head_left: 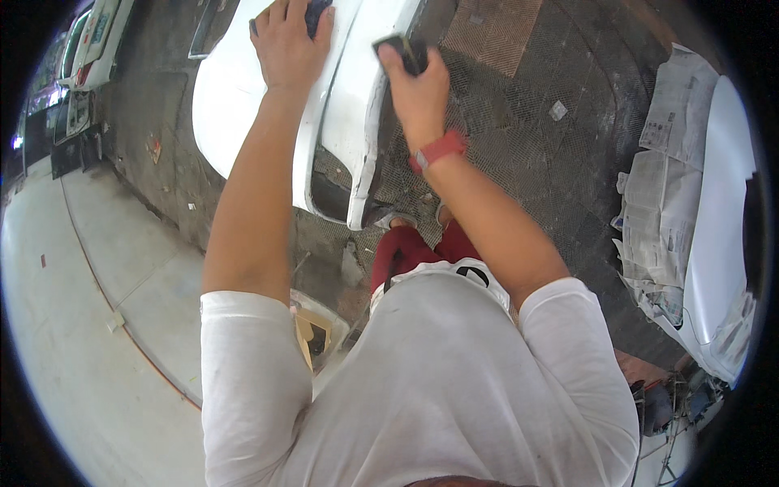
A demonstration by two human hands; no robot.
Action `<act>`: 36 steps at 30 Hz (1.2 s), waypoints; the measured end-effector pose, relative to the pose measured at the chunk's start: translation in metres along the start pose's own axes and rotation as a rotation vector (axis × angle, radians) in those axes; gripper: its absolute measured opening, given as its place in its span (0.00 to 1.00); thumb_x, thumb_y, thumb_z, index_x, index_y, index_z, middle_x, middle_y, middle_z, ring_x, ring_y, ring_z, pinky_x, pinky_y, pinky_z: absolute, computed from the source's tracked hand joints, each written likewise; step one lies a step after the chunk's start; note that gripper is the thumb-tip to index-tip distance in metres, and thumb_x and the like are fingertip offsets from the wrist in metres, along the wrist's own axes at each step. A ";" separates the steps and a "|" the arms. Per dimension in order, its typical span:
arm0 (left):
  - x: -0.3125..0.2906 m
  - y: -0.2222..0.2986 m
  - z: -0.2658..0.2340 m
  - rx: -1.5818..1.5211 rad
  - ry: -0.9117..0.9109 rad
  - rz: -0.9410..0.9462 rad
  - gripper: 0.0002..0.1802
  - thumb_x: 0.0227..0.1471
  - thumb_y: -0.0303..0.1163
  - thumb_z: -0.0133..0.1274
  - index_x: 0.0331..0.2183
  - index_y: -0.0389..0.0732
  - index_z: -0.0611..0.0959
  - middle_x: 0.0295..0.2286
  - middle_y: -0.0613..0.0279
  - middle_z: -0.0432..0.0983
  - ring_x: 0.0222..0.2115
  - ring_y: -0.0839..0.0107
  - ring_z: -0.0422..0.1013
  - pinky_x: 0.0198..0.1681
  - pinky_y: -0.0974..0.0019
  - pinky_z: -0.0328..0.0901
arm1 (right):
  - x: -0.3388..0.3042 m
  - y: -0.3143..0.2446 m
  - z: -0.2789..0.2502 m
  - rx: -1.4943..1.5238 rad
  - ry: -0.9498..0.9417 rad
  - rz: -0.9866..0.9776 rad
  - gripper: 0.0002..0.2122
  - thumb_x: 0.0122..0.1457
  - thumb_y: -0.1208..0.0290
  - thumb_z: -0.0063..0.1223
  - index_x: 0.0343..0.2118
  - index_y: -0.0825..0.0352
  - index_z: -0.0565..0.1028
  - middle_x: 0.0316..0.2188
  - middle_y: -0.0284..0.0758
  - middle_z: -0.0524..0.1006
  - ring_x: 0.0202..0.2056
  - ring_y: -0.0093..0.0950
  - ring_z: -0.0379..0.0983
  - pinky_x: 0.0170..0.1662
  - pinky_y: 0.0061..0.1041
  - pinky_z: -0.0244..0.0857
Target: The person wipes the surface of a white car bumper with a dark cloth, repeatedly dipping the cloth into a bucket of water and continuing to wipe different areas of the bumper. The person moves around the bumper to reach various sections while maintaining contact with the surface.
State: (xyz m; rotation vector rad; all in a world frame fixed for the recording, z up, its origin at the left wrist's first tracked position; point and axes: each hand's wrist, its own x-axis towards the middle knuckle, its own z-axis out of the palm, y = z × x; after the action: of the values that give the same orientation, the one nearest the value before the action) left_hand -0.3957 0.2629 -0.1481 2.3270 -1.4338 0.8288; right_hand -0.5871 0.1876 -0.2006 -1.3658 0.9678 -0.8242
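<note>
Big white panel [353,105] is the main piece here, up in front of the person, and both hands are at it. Left hand [290,49] is on top of the panel, fingers and thumb wrapped over a dark blue pad [318,15]. Right hand [419,77] is at the panel's right edge, thumb and fingers clamped on a dark block [403,53]; can't tell if the block actually touches the panel.

Stuff around it: brown square sheet [492,32] on the floor just right of the panel, plus a pale scrap [558,110] a bit further out. Well to the right of the panel there's a silvery-white part [718,219] with newspaper [665,183] along it. Shoes [398,220] are right by the panel's near end, so that's the tight spot. Parked vehicle [91,40] well off to the panel's left.

Containers: pale tray [329,307] nearer the body than the panel, partly hidden by the shirt [438,365], with a beige piece [305,331] in it, too covered to make out.
</note>
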 end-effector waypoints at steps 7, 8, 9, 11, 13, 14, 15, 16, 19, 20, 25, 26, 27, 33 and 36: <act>0.001 0.002 0.002 -0.006 0.011 -0.004 0.23 0.62 0.48 0.62 0.50 0.41 0.86 0.56 0.57 0.80 0.55 0.49 0.71 0.62 0.47 0.64 | -0.027 -0.004 -0.009 -0.022 -0.064 -0.023 0.29 0.53 0.50 0.77 0.41 0.74 0.78 0.37 0.55 0.83 0.39 0.51 0.83 0.45 0.43 0.74; 0.003 0.005 0.001 -0.008 0.012 0.005 0.23 0.62 0.48 0.63 0.50 0.41 0.86 0.56 0.57 0.80 0.55 0.49 0.71 0.62 0.47 0.64 | 0.002 -0.006 -0.005 -0.082 0.029 -0.024 0.27 0.55 0.52 0.76 0.41 0.75 0.78 0.37 0.55 0.84 0.39 0.52 0.83 0.45 0.44 0.74; 0.003 0.003 0.001 -0.002 0.016 0.010 0.23 0.62 0.48 0.63 0.50 0.41 0.86 0.56 0.57 0.80 0.55 0.49 0.71 0.62 0.47 0.64 | 0.009 -0.008 -0.002 -0.035 0.023 -0.020 0.27 0.56 0.52 0.75 0.41 0.75 0.78 0.37 0.55 0.84 0.39 0.51 0.83 0.45 0.43 0.74; -0.002 -0.004 0.000 0.015 0.024 0.006 0.22 0.62 0.48 0.63 0.50 0.41 0.86 0.56 0.58 0.80 0.55 0.49 0.71 0.62 0.47 0.64 | -0.006 -0.007 -0.001 0.024 -0.035 0.003 0.27 0.56 0.52 0.74 0.41 0.75 0.77 0.37 0.54 0.84 0.39 0.50 0.84 0.45 0.43 0.74; 0.002 0.002 0.003 -0.004 0.024 0.004 0.23 0.62 0.48 0.63 0.50 0.41 0.86 0.56 0.58 0.80 0.55 0.49 0.71 0.62 0.47 0.63 | -0.058 0.008 -0.013 0.022 -0.113 0.017 0.26 0.56 0.52 0.75 0.40 0.74 0.78 0.36 0.51 0.84 0.38 0.46 0.84 0.44 0.42 0.74; -0.002 0.002 0.000 -0.006 0.012 0.002 0.23 0.62 0.47 0.63 0.50 0.41 0.86 0.56 0.58 0.80 0.55 0.49 0.71 0.62 0.47 0.63 | -0.061 0.007 -0.017 -0.042 -0.139 0.016 0.26 0.56 0.52 0.75 0.40 0.73 0.78 0.36 0.51 0.84 0.38 0.45 0.84 0.44 0.42 0.74; -0.001 0.002 0.000 -0.009 0.011 -0.001 0.23 0.62 0.47 0.63 0.50 0.41 0.86 0.56 0.58 0.80 0.55 0.49 0.71 0.62 0.47 0.63 | -0.062 0.007 -0.023 -0.106 -0.166 0.016 0.26 0.55 0.52 0.75 0.40 0.73 0.78 0.36 0.50 0.85 0.38 0.45 0.84 0.44 0.42 0.74; 0.001 0.001 0.002 -0.011 0.009 -0.005 0.23 0.62 0.47 0.63 0.50 0.41 0.86 0.57 0.58 0.80 0.55 0.48 0.71 0.62 0.47 0.63 | -0.061 0.007 -0.027 -0.170 -0.195 0.015 0.25 0.55 0.52 0.76 0.39 0.73 0.79 0.36 0.50 0.85 0.37 0.44 0.84 0.44 0.41 0.74; -0.002 0.001 0.002 0.010 -0.011 -0.009 0.23 0.62 0.48 0.62 0.51 0.42 0.86 0.57 0.58 0.79 0.55 0.49 0.71 0.62 0.46 0.63 | 0.009 -0.005 -0.010 0.029 -0.045 0.041 0.27 0.54 0.52 0.76 0.39 0.75 0.79 0.37 0.51 0.85 0.39 0.43 0.83 0.47 0.39 0.74; 0.003 0.000 0.003 0.026 -0.007 -0.005 0.24 0.62 0.48 0.62 0.51 0.42 0.86 0.57 0.58 0.79 0.56 0.49 0.71 0.62 0.46 0.63 | 0.023 -0.006 -0.007 0.038 -0.026 0.091 0.27 0.55 0.52 0.76 0.40 0.75 0.79 0.38 0.52 0.85 0.40 0.43 0.83 0.47 0.39 0.74; -0.007 -0.003 0.006 -0.018 0.003 -0.031 0.24 0.63 0.50 0.61 0.52 0.44 0.86 0.57 0.59 0.79 0.57 0.49 0.69 0.63 0.45 0.62 | -0.085 0.027 -0.024 -0.062 -0.210 0.048 0.27 0.56 0.52 0.75 0.41 0.75 0.79 0.40 0.52 0.85 0.40 0.45 0.83 0.47 0.40 0.74; -0.008 -0.002 0.007 -0.041 0.000 -0.037 0.24 0.63 0.51 0.61 0.52 0.44 0.86 0.58 0.60 0.79 0.57 0.49 0.69 0.63 0.45 0.62 | -0.085 0.021 -0.031 -0.121 -0.280 0.113 0.27 0.56 0.51 0.74 0.41 0.75 0.79 0.39 0.52 0.85 0.40 0.45 0.83 0.47 0.40 0.74; 0.001 0.004 0.001 -0.082 0.006 -0.044 0.21 0.61 0.45 0.62 0.49 0.42 0.85 0.55 0.55 0.79 0.56 0.47 0.70 0.62 0.43 0.62 | -0.065 0.014 -0.028 -0.092 -0.207 0.066 0.27 0.56 0.51 0.74 0.41 0.75 0.79 0.38 0.52 0.85 0.39 0.45 0.83 0.46 0.40 0.74; 0.011 0.017 -0.024 -0.142 0.003 -0.065 0.16 0.56 0.36 0.65 0.43 0.39 0.83 0.50 0.46 0.79 0.52 0.43 0.71 0.59 0.42 0.62 | -0.033 0.012 0.000 -0.042 -0.073 -0.060 0.30 0.56 0.48 0.75 0.44 0.75 0.78 0.33 0.52 0.84 0.36 0.48 0.84 0.43 0.43 0.75; 0.011 0.018 -0.026 -0.181 -0.001 -0.065 0.16 0.56 0.36 0.65 0.43 0.39 0.83 0.50 0.46 0.79 0.52 0.43 0.71 0.59 0.42 0.63 | -0.083 0.012 -0.016 -0.127 -0.208 0.007 0.31 0.55 0.46 0.75 0.43 0.74 0.78 0.35 0.53 0.84 0.39 0.48 0.84 0.45 0.44 0.74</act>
State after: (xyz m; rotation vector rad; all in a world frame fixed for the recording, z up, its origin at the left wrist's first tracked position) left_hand -0.4163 0.2598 -0.1214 2.2249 -1.3654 0.6516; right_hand -0.6355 0.2577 -0.2055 -1.5237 0.8733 -0.6098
